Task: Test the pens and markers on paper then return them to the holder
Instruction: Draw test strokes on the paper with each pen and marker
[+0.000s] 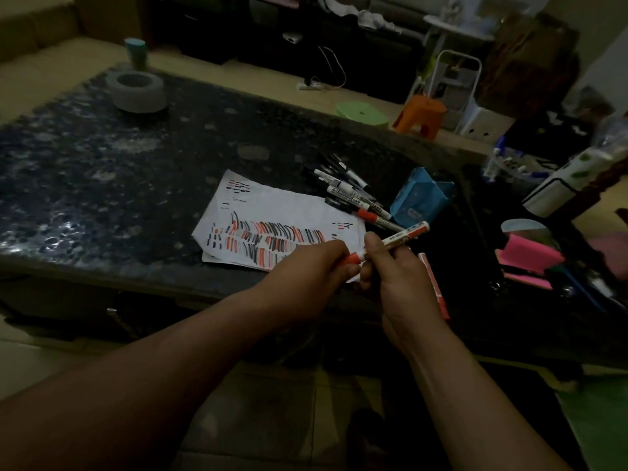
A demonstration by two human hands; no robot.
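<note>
My right hand [401, 283] grips the white barrel of a red marker [404, 235] that points up to the right. My left hand [316, 270] pinches its red cap [353, 258] at the lower end; cap and barrel look joined. Both hands hover over the near edge of the white paper [272, 212], which is covered in red and black test strokes. Several black and red markers [350, 192] lie loose beyond the paper. The blue holder [419, 198] lies tipped beside them. Another red marker [436, 290] lies right of my right hand.
The dark speckled table [119, 171] carries a grey round dish [137, 91] at the far left. Pink sticky notes [530, 260] and a white box [557, 188] sit at the right. An orange stool [421, 115] and a green lid [362, 113] stand on the floor beyond.
</note>
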